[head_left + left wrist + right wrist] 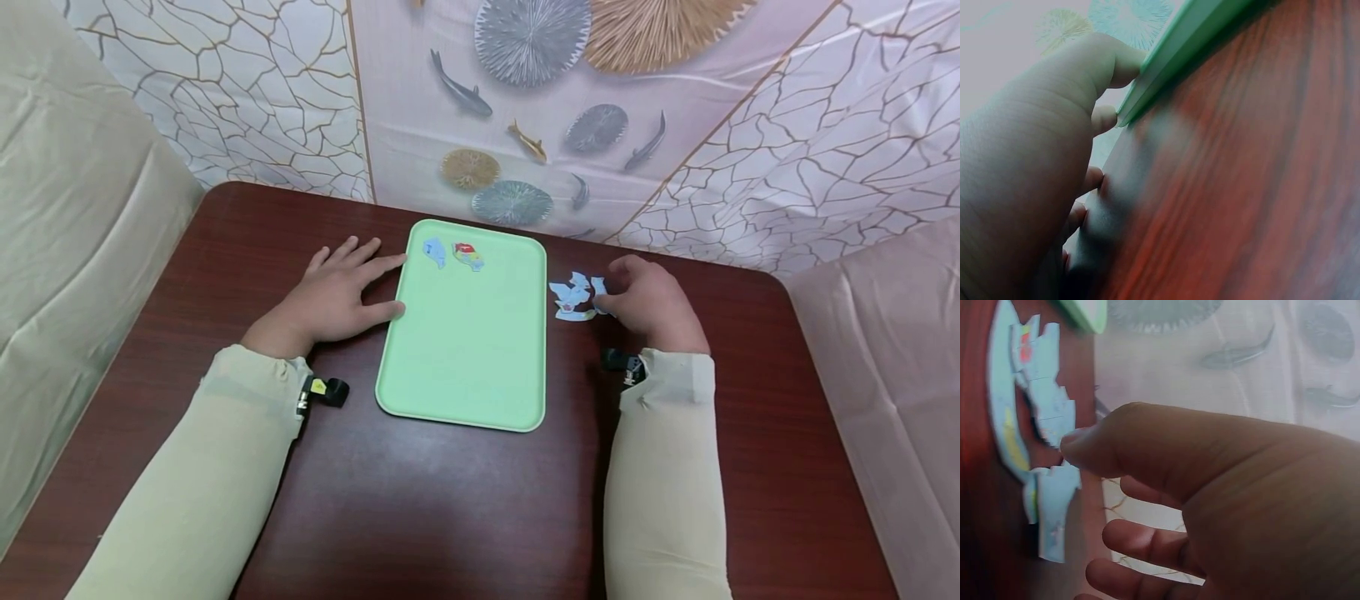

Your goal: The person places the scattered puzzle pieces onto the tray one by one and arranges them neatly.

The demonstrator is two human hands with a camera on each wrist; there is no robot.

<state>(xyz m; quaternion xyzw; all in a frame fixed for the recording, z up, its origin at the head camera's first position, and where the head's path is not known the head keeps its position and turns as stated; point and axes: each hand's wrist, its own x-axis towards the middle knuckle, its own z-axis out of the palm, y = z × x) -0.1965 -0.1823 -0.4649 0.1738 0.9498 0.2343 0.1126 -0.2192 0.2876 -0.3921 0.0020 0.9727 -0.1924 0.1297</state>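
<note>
My left hand [337, 292] lies with fingers spread at the left side of a light green tray [465, 358]. Its thumb and index finger touch the tray's edge, seen up close as a green rim [1166, 53] in the left wrist view. Two torn-looking paper pieces lie in the tray's far left part: a pale blue one [434, 252] and a red-and-yellow one [467, 255]. Right of the tray, my right hand [648, 304] hovers at a cluster of light blue paper pieces [1047, 394]. The thumb tip overlaps them in the right wrist view, other fingers loosely bent.
Both hands work over a dark reddish-brown wooden table [450, 517] with rounded far corners. A patterned cloth [525, 125] hangs right behind its far edge. Plain beige fabric [82, 208] stands along the left side, and similar fabric [885, 333] along the right.
</note>
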